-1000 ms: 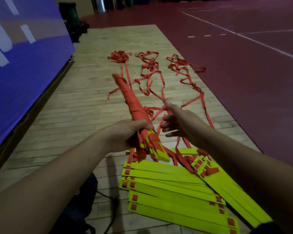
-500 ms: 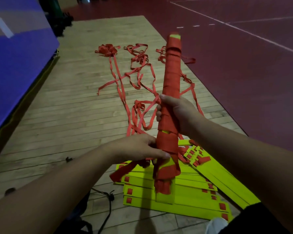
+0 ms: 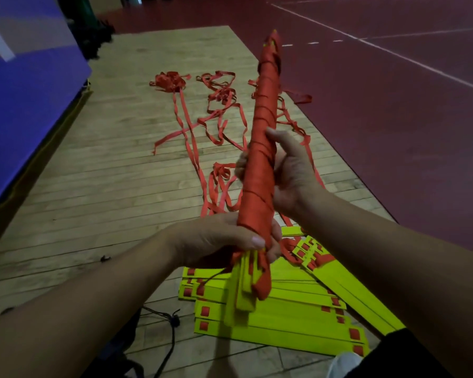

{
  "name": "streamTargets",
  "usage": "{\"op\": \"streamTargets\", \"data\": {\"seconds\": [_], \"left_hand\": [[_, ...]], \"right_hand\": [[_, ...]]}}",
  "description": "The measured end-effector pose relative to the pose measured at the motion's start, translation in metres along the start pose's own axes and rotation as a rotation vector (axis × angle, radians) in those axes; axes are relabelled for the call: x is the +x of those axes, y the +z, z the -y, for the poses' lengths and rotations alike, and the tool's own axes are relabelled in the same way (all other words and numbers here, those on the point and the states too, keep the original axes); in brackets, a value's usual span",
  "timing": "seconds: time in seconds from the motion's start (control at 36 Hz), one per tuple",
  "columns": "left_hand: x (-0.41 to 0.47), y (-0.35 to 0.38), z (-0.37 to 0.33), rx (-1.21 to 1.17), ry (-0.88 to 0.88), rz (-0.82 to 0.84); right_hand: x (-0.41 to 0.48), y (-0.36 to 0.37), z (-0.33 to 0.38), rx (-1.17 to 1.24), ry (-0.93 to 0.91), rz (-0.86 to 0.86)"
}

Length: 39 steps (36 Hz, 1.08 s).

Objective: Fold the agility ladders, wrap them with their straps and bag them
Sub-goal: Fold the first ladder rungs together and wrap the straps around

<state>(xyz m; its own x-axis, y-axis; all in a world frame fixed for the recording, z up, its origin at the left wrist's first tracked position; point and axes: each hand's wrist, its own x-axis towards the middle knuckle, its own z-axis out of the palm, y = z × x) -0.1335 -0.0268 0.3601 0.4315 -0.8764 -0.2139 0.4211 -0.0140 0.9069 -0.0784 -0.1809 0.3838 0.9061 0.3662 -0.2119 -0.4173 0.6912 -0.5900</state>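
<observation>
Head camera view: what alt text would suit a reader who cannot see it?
Two bare hands hold up a ladder bundle wound in red strap: the left hand grips its lower end, where yellow rung ends stick out, the right hand its middle. Beneath lie stacked yellow rungs on a wooden floor, loose red straps trailing beyond.
</observation>
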Motion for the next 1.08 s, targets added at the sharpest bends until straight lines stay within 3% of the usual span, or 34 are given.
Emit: {"op": "streamTargets", "data": {"seconds": [0.08, 0.17, 0.28, 0.5, 0.61, 0.67, 0.78, 0.86, 0.94, 1.08], "left_hand": [[-0.001, 0.005, 0.002, 0.050, -0.054, -0.036], [-0.004, 0.008, -0.001, 0.163, -0.170, -0.188], [-0.005, 0.010, 0.001, 0.272, -0.291, -0.250], [0.008, 0.008, 0.009, 0.649, -0.270, -0.478], [0.015, 0.003, 0.016, 0.949, -0.219, -0.631], [0.010, 0.004, 0.009, 0.849, -0.196, -0.586], [-0.006, 0.003, -0.009, 0.288, -0.139, -0.256], [-0.012, 0.001, -0.007, 0.148, -0.113, -0.054], [-0.014, 0.003, -0.002, 0.107, -0.139, -0.106], [-0.011, 0.005, 0.000, 0.038, -0.150, -0.205]], "right_hand": [[-0.005, 0.011, -0.007, -0.011, 0.029, 0.037], [-0.006, 0.006, -0.005, -0.215, 0.015, -0.002], [-0.006, -0.004, -0.004, -0.422, -0.094, -0.035], [0.005, -0.009, -0.006, -0.773, -0.438, -0.356], [0.008, -0.003, -0.010, -0.796, -0.376, -0.377], [0.007, 0.000, -0.007, -0.704, -0.334, -0.329], [-0.005, 0.001, 0.010, -0.307, -0.207, -0.033], [-0.010, 0.004, 0.005, -0.228, -0.022, 0.110], [-0.010, 0.006, -0.006, -0.208, 0.016, 0.087], [-0.006, 0.004, -0.009, -0.304, -0.069, 0.022]]}}
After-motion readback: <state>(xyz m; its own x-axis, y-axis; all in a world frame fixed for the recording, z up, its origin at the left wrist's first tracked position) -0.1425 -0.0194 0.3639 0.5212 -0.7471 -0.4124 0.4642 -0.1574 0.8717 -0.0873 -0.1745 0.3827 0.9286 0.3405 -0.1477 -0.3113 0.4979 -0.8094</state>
